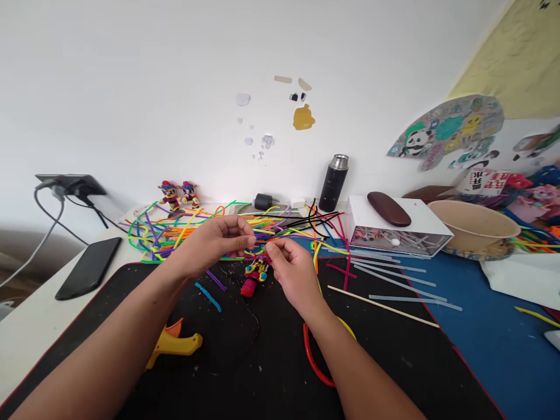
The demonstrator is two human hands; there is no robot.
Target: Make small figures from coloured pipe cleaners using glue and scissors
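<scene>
Over the black mat (219, 361), my left hand (221, 240) is closed in a pinch, thumb against fingertips. My right hand (297, 274) pinches just beside it, with a small gap between the two. What either hand holds is too small to make out. Below and between them lies a small figure of red, yellow and blue fuzzy pipe cleaners (255, 274), near my right fingers. Short cut pieces rest left of it, a blue pipe cleaner (208, 297) and a purple pipe cleaner (217, 280). Behind the hands spreads a heap of many-coloured pipe cleaners (175, 236).
A yellow glue gun (179, 345) lies partly behind my left forearm. To the right are clear glue sticks (398, 277), a wooden stick (385, 306), a white box (394, 213) and a bowl (472, 224). A black flask (334, 184) and two finished figures (178, 195) stand by the wall.
</scene>
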